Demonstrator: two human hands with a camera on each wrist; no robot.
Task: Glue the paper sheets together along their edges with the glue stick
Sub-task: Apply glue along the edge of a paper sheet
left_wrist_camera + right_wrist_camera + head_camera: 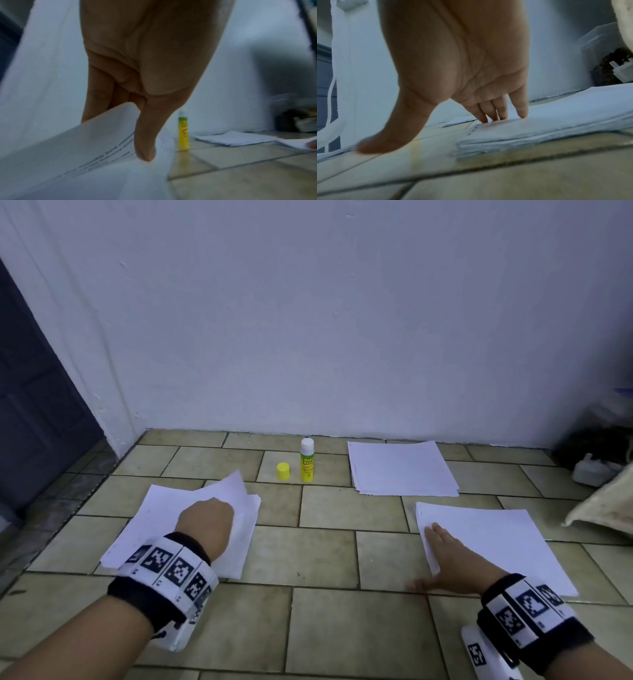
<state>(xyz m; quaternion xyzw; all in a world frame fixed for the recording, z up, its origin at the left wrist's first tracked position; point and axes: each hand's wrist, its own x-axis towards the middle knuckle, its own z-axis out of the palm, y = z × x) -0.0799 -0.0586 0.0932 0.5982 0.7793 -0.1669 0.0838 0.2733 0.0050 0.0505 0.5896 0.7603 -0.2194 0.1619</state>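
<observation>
The left hand (205,522) pinches the far corner of the top sheet (226,486) of the left pile (164,529), thumb (145,148) under the lifted edge and fingers curled over it; the wrist view shows printed lines on the sheet's raised underside. It looks like a peel-off, taking one sheet free while the rest stay flat on the floor. The right hand (445,559) lies spread and flat, its fingertips (503,115) pressing the left edge of the right pile (496,546), the thumb reaching off the paper onto the tile. That hold probably keeps the pile from sliding and marks the edge where the next sheet will be joined.

Going down in size: the tiled floor (329,577) carries everything and meets the wall (342,320) at its far edge. A third pile (400,469) sits near the wall, just beyond the right pile. The glue stick (307,460) stands upright and uncapped near the far edge, between the left pile and the third pile, with its yellow cap (283,471) just beside it on the left.

Neither hand touches the glue stick, so no gluing is under way right now. The middle of the floor between the two near piles is bare tile, giving room to carry the lifted sheet across. At the floor's right edge a cloth bag (603,508) and dark clutter lie close to the right pile's far corner, so that side is tighter.
</observation>
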